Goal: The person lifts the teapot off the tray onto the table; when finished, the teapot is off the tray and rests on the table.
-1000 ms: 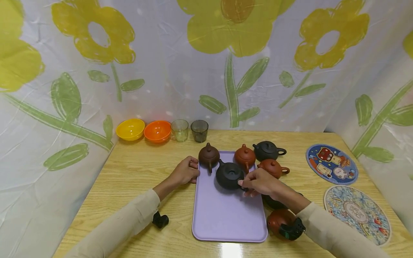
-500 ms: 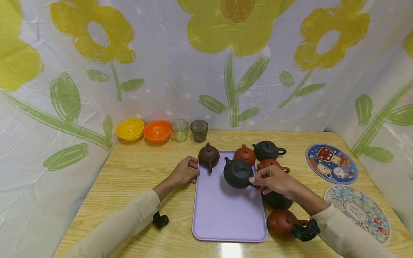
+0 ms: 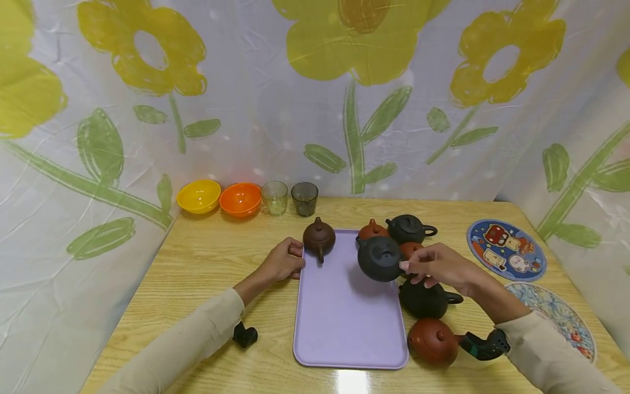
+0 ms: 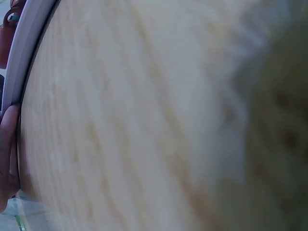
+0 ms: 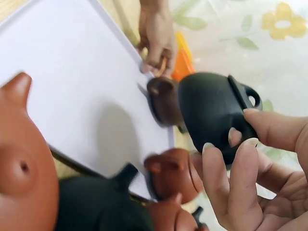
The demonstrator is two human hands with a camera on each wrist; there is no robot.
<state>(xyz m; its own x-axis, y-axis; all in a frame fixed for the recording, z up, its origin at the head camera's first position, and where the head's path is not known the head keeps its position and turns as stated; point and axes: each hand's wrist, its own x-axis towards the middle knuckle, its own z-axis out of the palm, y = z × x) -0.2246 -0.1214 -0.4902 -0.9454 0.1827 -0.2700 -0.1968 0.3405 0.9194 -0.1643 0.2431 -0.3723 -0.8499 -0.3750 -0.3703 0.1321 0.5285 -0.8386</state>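
My right hand pinches a black teapot by its handle. The teapot hangs above the right side of a lilac tray, its shadow falling on the tray in the right wrist view. The fingers of my left hand grip the tray's left rim, close to a dark brown teapot on the tray's far left corner. A reddish-brown teapot sits at the far right corner, partly hidden behind the held one. In the left wrist view, only part of my left hand shows at the rim.
Right of the tray stand a far black teapot, a partly covered reddish teapot, a nearer black teapot and a reddish-brown teapot. Yellow and orange bowls and two glasses line the back. Round mats lie right.
My right hand has carried the black teapot up and to the right from the tray's middle, so it now overlaps the reddish-brown teapot. My left hand stays at the tray's rim.
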